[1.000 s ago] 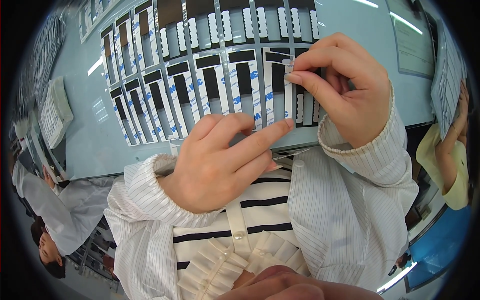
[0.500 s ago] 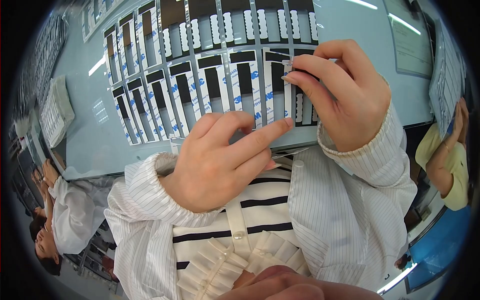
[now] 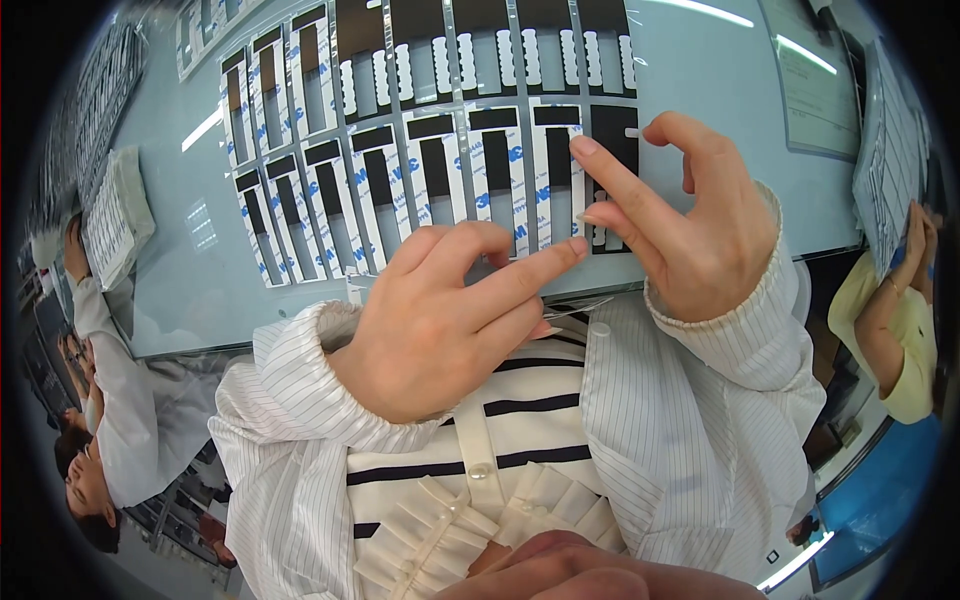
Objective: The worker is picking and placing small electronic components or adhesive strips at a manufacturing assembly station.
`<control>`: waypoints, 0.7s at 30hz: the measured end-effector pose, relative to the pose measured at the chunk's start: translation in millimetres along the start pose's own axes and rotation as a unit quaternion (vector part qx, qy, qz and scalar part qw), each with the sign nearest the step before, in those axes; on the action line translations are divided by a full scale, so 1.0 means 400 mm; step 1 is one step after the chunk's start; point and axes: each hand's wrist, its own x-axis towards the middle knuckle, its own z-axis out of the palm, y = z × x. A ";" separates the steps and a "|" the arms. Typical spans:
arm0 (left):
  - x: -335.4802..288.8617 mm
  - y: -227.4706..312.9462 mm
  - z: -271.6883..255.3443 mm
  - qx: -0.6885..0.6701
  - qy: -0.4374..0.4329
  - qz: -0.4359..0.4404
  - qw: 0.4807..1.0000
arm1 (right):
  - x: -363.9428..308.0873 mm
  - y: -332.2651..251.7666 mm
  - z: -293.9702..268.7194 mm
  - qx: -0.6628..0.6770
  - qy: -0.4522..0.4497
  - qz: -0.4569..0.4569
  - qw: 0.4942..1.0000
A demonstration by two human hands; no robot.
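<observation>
My left hand (image 3: 425, 320) lies palm down at the table's near edge, one finger stretched to the lower right corner of a black part with white adhesive strips and blue print (image 3: 561, 125). Its other fingers are partly bent. A thin silvery pointed thing (image 3: 585, 304) shows beside them; whether I hold it, I cannot tell. My right hand (image 3: 700, 225) is open, index finger and thumb apart. The index fingertip is at this part's upper right edge, and the thumb tip is lower along its right side. A darker black part (image 3: 615, 130) lies partly under the right hand.
Similar parts with white strips (image 3: 433, 127) stretch leftward in a row. Behind them lie black parts with wavy-edged white strips (image 3: 478, 18). Wrapped stacks (image 3: 118, 215) stand at the left, and papers (image 3: 888, 160) at the right. Co-workers (image 3: 165, 430) sit on both sides.
My right thumb and index finger have parted from a pinch at the part's upper corner, and the hand has come lower. My left hand stays put. A co-worker's arm reaches forward at the left.
</observation>
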 end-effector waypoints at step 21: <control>-0.013 0.005 0.001 -0.012 -0.001 -0.013 1.000 | 0.049 -0.006 0.037 -0.049 0.027 -0.047 0.997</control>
